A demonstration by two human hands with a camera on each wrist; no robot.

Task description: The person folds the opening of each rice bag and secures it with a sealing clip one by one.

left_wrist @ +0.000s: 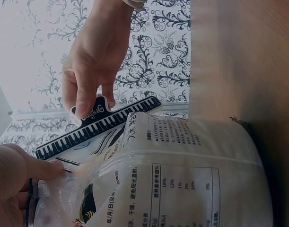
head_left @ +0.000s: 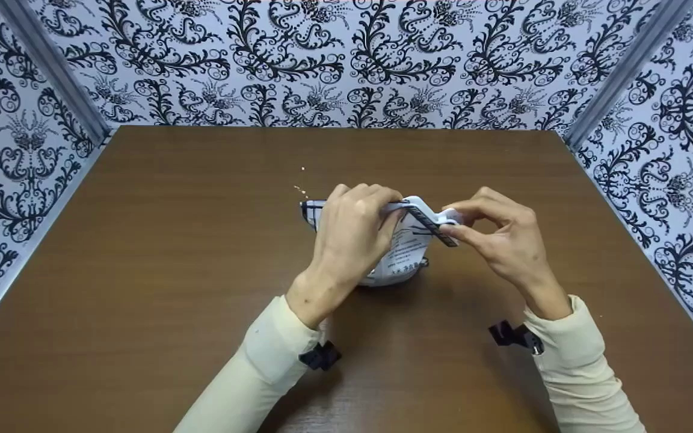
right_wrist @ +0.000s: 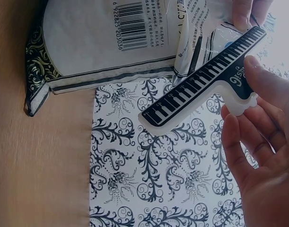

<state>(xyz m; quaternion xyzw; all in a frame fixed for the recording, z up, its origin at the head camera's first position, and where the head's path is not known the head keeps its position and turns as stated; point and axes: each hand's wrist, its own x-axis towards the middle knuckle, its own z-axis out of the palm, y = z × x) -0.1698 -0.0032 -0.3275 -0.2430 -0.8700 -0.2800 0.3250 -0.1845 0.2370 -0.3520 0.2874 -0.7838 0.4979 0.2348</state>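
Observation:
A white printed plastic food bag [head_left: 403,255] stands on the table, its top folded down. My left hand [head_left: 352,225] grips that folded top from above, thumb on the near side. With thumb and fingers, my right hand [head_left: 506,240] pinches the handle of a piano-key bag clip [right_wrist: 201,78], white-edged and black, marked "Music". The clip lies slanted at the right part of the bag's top, overlapping the fold in the left wrist view. A nutrition table shows on the bag's side [left_wrist: 196,175], and a barcode [right_wrist: 133,26] appears in the right wrist view.
The brown wooden table [head_left: 172,270] extends around the bag. Several small pale crumbs [head_left: 303,192] lie behind it. Patterned black-and-white walls [head_left: 346,60] enclose the back and sides. Black wrist mounts [head_left: 320,356] stick out from the sleeves.

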